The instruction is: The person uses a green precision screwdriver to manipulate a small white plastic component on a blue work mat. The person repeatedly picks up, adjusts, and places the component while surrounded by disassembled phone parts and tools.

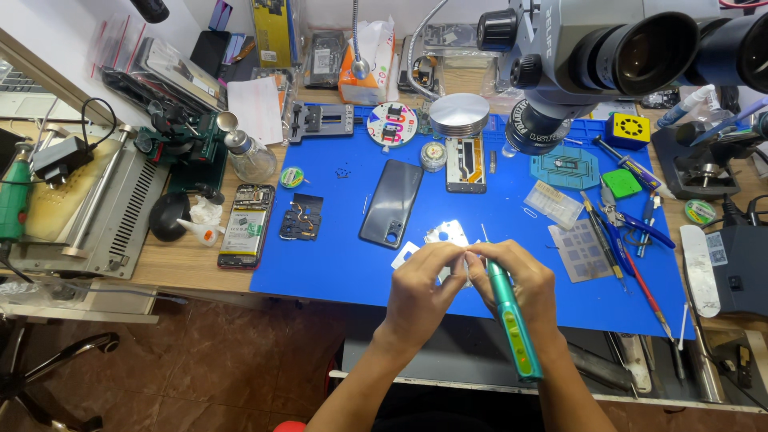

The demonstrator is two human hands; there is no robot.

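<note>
Wooden workbench [188, 268], white wall [72, 32], brown tiled floor [208, 360]

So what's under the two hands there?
Under the left hand and right hand lies the blue mat. A silvery metal plate and a white piece poke out. The hands cover the rest of them. The right hand holds a green screwdriver.

Mat [336, 264]: laid on the bench.
Phone back [390, 202]: at centre.
Opened phone [246, 225]: at 9 o'clock.
Microscope [576, 56]: at 1 o'clock.
Tweezers [632, 224]: at 3 o'clock.
</note>
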